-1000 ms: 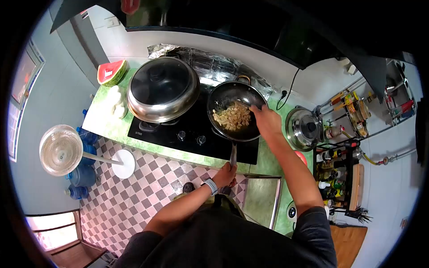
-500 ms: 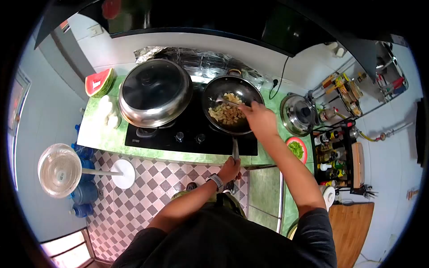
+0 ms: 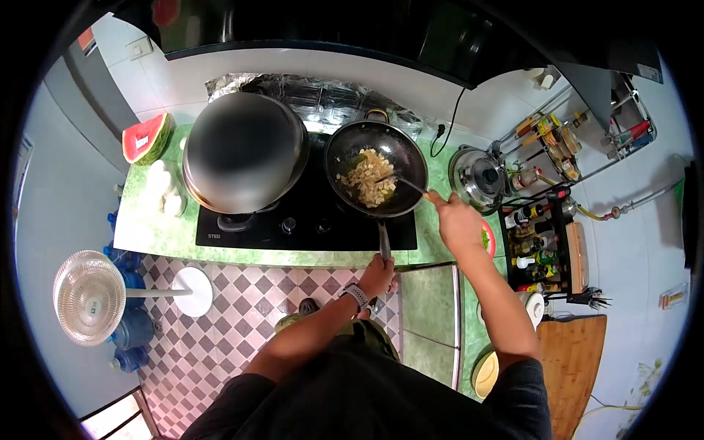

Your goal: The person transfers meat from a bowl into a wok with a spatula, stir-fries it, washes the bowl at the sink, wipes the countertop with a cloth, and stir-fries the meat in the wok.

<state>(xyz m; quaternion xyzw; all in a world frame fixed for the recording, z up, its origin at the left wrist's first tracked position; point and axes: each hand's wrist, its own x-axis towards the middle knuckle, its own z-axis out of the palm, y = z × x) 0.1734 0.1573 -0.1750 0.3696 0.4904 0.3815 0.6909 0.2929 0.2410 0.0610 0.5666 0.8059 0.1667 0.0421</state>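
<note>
The pan (image 3: 411,158) sits on the near-right part of the hob (image 3: 337,238), its bowl upright and its long handle (image 3: 384,236) pointing toward the person. It looks rigid and fairly heavy, with its weight in the bowl, so it would likely swing or tip if gripped loosely; the handle is the better hold, well back from the rim, while the loop (image 3: 377,114) on the far side could take a 2nd grip but may be hot. The left hand (image 3: 376,276) has its fingers wrapped closed round the end of the handle. The food (image 3: 372,174) lies as small pale pieces on a glossy surface, probably soft, light and slippery, easily pushed about or broken. The utensil (image 3: 408,185) is thin and stiff, probably light; its head is partly in the food, so its exact shape cannot be told. The right hand (image 3: 459,224) has its fingers closed on the utensil's outer end, a sensible hold clear of the rim. Beside the pan to the left stands a broad lidded pot (image 3: 246,158); to the right, on the counter (image 3: 161,235), are a steel pot (image 3: 477,177) and a red-rimmed plate (image 3: 491,246), partly behind the right forearm, with the bottle rack (image 3: 539,284) beyond
</note>
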